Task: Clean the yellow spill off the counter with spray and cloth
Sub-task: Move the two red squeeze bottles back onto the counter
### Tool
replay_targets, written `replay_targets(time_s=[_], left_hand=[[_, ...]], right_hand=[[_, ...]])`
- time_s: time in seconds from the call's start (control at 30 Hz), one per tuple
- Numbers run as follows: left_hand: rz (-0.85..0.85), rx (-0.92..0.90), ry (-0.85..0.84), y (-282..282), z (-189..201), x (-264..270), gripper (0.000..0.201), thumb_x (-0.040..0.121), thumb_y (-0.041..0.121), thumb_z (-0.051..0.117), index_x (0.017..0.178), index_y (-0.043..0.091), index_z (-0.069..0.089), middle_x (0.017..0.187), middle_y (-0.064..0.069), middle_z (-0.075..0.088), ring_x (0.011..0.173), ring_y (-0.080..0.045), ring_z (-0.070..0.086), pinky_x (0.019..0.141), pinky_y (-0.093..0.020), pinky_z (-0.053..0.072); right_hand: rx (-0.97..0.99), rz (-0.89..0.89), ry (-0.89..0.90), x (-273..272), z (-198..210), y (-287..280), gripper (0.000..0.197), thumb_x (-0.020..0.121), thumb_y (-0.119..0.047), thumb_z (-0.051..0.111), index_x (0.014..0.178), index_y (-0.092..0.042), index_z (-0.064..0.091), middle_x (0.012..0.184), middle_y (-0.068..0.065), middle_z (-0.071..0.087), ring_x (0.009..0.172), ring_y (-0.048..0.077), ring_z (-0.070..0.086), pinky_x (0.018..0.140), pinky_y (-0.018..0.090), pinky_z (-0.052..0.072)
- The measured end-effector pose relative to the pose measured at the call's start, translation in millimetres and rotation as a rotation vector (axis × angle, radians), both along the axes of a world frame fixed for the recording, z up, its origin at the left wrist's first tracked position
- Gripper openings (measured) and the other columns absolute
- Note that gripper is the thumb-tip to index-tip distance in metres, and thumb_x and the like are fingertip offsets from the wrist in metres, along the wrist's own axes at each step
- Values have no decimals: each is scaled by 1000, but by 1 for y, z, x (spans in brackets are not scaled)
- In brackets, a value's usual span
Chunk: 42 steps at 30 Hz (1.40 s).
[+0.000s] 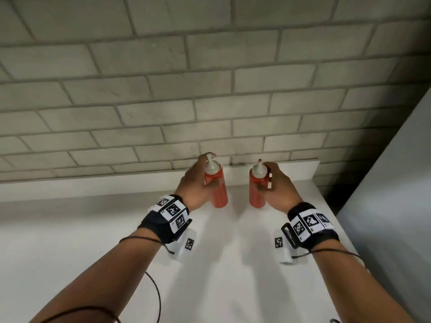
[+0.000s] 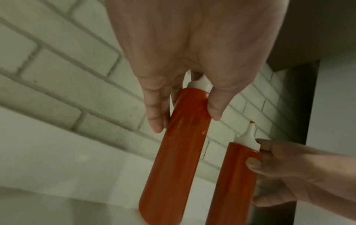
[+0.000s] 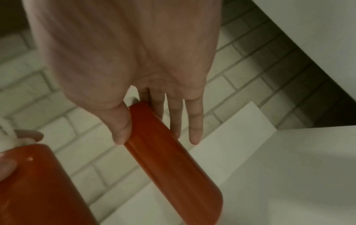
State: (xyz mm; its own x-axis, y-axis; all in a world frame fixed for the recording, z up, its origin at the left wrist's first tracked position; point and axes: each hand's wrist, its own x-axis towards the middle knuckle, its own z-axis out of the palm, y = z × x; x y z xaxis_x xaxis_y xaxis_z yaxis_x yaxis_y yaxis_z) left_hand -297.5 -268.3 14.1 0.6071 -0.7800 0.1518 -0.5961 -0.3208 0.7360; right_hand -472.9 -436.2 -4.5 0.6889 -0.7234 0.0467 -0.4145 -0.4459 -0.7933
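Note:
Two red squeeze bottles with white nozzle caps are near the back of the white counter (image 1: 93, 229). My left hand (image 1: 198, 183) grips the left red bottle (image 1: 219, 194) just under its cap, thumb on one side and fingers on the other (image 2: 185, 118). That bottle (image 2: 177, 152) leans slightly. My right hand (image 1: 277, 187) grips the right red bottle (image 1: 256, 192) the same way (image 3: 149, 134). Whether the bottle bases touch the counter I cannot tell. No yellow spill, spray or cloth shows in any view.
A grey-white tiled wall (image 1: 210, 89) rises behind the counter, with a low white ledge (image 1: 291, 169) at its foot. The counter ends on the right at a dark gap (image 1: 335, 190) beside a tall pale panel (image 1: 396, 183).

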Motion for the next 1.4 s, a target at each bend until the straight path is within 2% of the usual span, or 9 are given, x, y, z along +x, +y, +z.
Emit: replay_targets(time_s=[0.13,0.27,0.4,0.63,0.83,1.0,1.13,1.3,1.4], left_hand=[[28,-18,9,62,22,-5,49,78,38,72,120,41,46,114,9,68,101,-18,69,88,-48,58],[27,-39,44,126,35,-5,41,82,27,77,112,40,51,109,17,69,99,-8,70,88,-41,59],[57,-24,34,188,35,11,37,83,33,75,109,37,50,108,12,70,99,-14,69,85,-45,59],[125,15,-35,290,22,78,42,81,37,71,116,39,48,110,10,67,100,-16,67,85,-47,58],[156,76,-51,361,5,158,42,80,38,69,116,42,47,113,12,63,100,-17,64,88,-45,55],[158,105,-52,379,-3,209,42,81,30,67,119,34,49,115,3,64,102,-25,64,89,-43,54],[165,104,-55,369,-9,243,41,82,24,65,120,31,51,114,-2,67,103,-28,65,89,-39,53],[207,151,23,338,-15,266,36,84,38,58,118,30,49,110,-3,64,101,-31,65,90,-44,53],[230,155,54,317,-24,276,41,85,39,58,123,31,47,117,-3,62,106,-32,63,93,-46,51]], right_hand=[[-56,80,-58,-11,9,37,52,83,-28,69,127,-38,43,118,-9,62,105,18,60,92,44,50],[-49,136,-89,-10,18,85,55,85,-31,71,130,-42,41,123,-10,60,110,16,57,94,47,48],[-52,202,-111,9,29,136,56,85,-33,71,128,-49,39,122,-14,59,109,13,57,94,47,50],[-58,275,-125,82,37,228,58,84,-37,71,129,-51,38,122,-13,59,111,12,57,93,48,51],[-52,272,-93,167,31,301,58,86,-37,70,135,-39,38,125,-8,59,112,14,56,95,47,50],[-45,222,-110,235,16,332,54,86,-28,70,131,-32,43,119,-7,61,105,18,62,90,45,52],[-58,175,-104,280,4,338,50,83,-27,66,124,-42,43,115,-10,62,101,19,63,89,44,52],[-70,161,-43,321,-7,330,50,81,-32,63,126,-37,42,118,-9,61,105,19,61,92,41,49],[-76,168,-30,342,-15,320,51,85,-26,64,130,-32,42,120,-7,60,107,19,60,94,37,47]])
